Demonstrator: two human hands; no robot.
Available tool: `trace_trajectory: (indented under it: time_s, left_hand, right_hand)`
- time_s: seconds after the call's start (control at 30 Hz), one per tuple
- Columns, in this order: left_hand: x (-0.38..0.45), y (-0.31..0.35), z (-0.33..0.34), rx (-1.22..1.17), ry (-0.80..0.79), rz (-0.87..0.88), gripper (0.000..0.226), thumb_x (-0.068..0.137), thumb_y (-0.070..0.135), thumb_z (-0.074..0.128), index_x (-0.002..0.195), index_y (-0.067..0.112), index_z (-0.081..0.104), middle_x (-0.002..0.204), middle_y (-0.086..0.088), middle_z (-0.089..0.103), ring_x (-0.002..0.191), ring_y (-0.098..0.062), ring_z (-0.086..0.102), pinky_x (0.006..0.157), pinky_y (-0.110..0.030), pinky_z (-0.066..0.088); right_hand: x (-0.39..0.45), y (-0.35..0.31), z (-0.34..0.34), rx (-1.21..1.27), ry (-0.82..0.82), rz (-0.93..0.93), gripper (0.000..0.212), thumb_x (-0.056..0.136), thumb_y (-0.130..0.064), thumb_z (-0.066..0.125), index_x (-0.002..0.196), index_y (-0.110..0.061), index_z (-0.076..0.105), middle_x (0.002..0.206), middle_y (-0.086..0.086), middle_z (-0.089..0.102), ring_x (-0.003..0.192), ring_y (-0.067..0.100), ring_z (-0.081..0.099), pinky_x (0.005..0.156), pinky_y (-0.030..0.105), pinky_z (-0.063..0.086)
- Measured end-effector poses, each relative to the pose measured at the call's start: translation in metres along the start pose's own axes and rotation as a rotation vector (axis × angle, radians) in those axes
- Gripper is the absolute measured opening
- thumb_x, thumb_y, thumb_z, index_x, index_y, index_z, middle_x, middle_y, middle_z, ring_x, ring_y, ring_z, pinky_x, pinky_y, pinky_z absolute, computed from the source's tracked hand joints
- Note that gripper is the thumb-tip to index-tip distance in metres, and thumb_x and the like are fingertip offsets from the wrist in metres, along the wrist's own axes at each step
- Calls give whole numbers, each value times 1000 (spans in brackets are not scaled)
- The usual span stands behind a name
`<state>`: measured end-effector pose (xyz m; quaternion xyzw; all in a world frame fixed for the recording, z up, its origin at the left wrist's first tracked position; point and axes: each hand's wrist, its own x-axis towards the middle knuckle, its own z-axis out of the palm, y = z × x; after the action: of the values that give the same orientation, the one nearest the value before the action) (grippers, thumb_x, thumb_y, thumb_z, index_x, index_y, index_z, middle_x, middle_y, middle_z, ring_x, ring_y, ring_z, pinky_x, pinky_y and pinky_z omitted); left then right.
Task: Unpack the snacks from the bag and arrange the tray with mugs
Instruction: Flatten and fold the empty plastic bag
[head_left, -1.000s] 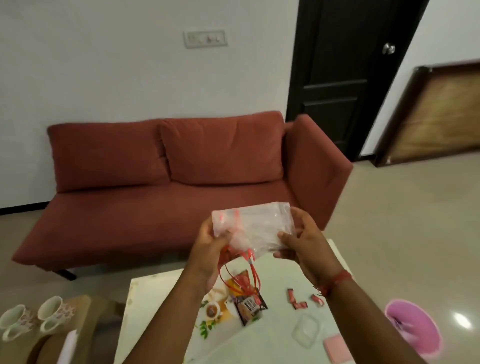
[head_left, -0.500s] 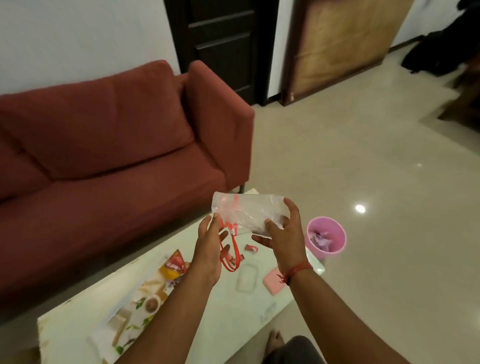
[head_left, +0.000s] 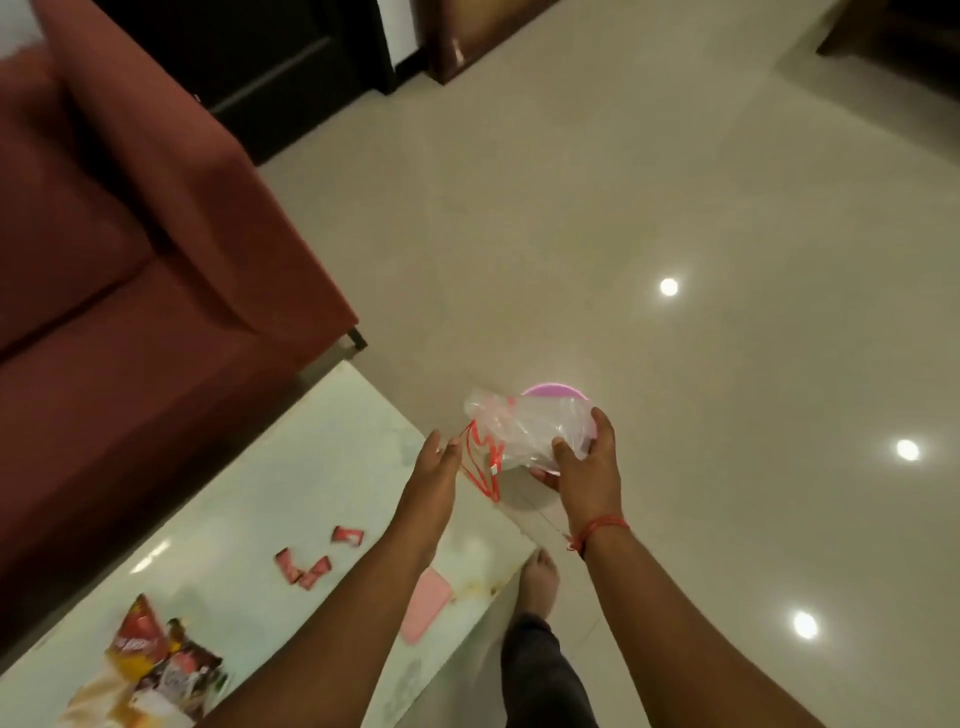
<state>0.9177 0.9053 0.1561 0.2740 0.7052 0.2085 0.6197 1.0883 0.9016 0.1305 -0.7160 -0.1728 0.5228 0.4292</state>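
My right hand (head_left: 582, 467) grips a crumpled clear plastic bag (head_left: 524, 428) with red handles, held over the floor past the table's corner. Just left of the bag, my left hand (head_left: 434, 462) has its fingers spread and holds nothing; the red handles hang close to its fingertips. Snack packets (head_left: 156, 660) lie on the white table (head_left: 291, 483) at the lower left. A few small red sachets (head_left: 311, 564) lie near the table's middle. No tray or mugs are in sight.
A pink bin (head_left: 553, 391) stands on the floor, mostly hidden behind the bag. A red sofa (head_left: 130, 260) runs along the table's far side. A pink flat object (head_left: 426, 605) lies near the table's front edge. My bare foot (head_left: 540, 577) is beside the table.
My view has swung right and down. Both hands carried the bag right, off the table toward the pink bin. My left hand has let go of the bag.
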Motion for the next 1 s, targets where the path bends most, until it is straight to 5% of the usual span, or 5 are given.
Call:
trace_trajectory:
  time_s: [0.37,0.47,0.63,0.87,1.0]
  left_hand:
    - [212,-37,173,173,-163,-171,53,98,41,47,148,30,37,145,-3,47,128,-21,48,109,-42,41]
    - [244,-49,192,246,-179,-191,47,99,31,48,145,28,41,135,-4,54,112,-19,52,87,-31,43]
    - [271,-71,205,309,-173,-196,55,98,24,50,150,22,32,143,-5,47,111,-15,45,90,-29,34]
    - [252,-82,183,439,-126,-169,49,100,26,48,146,16,36,145,-10,48,104,-15,44,84,-28,33]
    - [221,-73,157,457,-98,-105,49,102,24,45,149,19,33,151,-6,43,133,-24,44,89,-25,31]
  right_hand:
    - [245,132,-45,-176,61,213,76,86,-18,58,149,-39,19,143,12,43,125,39,52,95,56,53]
    - [280,160,-43,-236,79,224,78,91,-10,57,153,-28,13,145,16,43,124,39,53,97,54,52]
    - [312,195,-23,-442,-3,176,83,94,-4,53,156,-25,3,152,10,37,133,31,45,108,42,38]
    - [309,216,0,-770,-117,186,75,93,-9,51,155,-28,14,158,13,19,138,37,37,108,53,41]
    - [273,196,2,-841,-207,77,65,92,-14,54,150,-21,27,151,15,32,134,36,40,113,52,36]
